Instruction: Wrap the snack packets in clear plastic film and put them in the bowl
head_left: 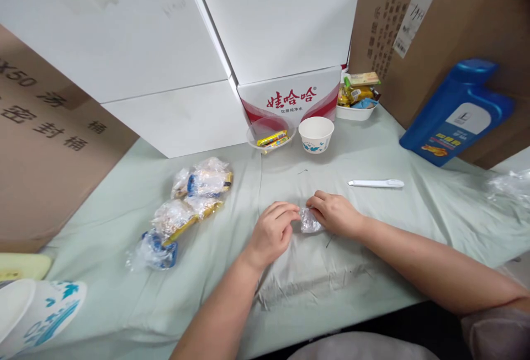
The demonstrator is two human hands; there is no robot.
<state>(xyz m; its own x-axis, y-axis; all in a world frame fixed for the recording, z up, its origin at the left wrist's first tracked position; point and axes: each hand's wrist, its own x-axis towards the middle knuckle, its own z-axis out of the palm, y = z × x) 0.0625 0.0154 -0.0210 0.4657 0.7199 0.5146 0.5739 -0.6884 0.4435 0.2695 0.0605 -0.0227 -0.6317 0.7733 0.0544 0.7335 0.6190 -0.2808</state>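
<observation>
On the cloth, left hand and right hand pinch a clear wrapper.

A tabletop under pale green cloth, hemmed by white cartons and brown cardboard boxes.

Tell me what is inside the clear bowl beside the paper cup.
Inside the clear bowl lie a few small wrapped packets, mostly yellow, one with some blue. They overlap, so anything lying beneath them on the bowl's bottom is covered and cannot be seen.
</observation>
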